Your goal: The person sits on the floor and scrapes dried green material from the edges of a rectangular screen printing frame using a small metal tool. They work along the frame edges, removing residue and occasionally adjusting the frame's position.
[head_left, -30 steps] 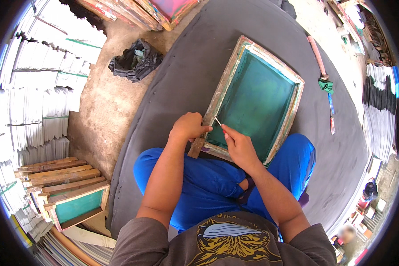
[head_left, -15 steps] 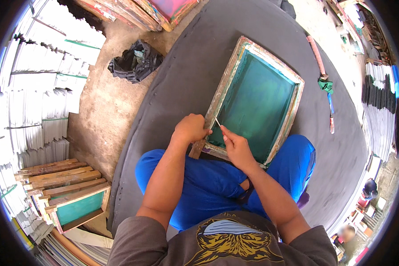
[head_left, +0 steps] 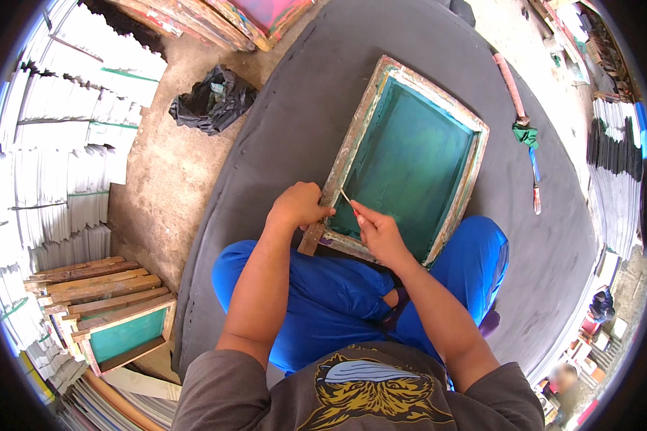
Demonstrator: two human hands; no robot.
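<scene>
A wooden screen-printing frame [head_left: 362,122] with green mesh [head_left: 410,158] lies tilted in front of me, its near end by my crossed legs. My left hand [head_left: 298,205] is closed on the frame's left rail near its lower corner, the thumb over the wood. In my right hand [head_left: 381,233] is a thin red-handled tool [head_left: 345,195] with a pale, slender shaft. The shaft's tip meets the inner edge of the left rail, where the mesh joins the wood. Most of the handle is hidden by my fingers, so its exact kind is unclear.
The frame rests on a dark padded surface [head_left: 295,129]. A pinkish rod with green cloth [head_left: 525,134] lies right. Left on the floor are a black plastic bag [head_left: 212,100], stacked paper [head_left: 86,172] and more wooden frames [head_left: 126,337]. Another person [head_left: 562,377] is far right.
The view has shifted slightly, moving the frame and both hands a little left in the picture. Slightly more of the red handle shows; both grips stay the same.
</scene>
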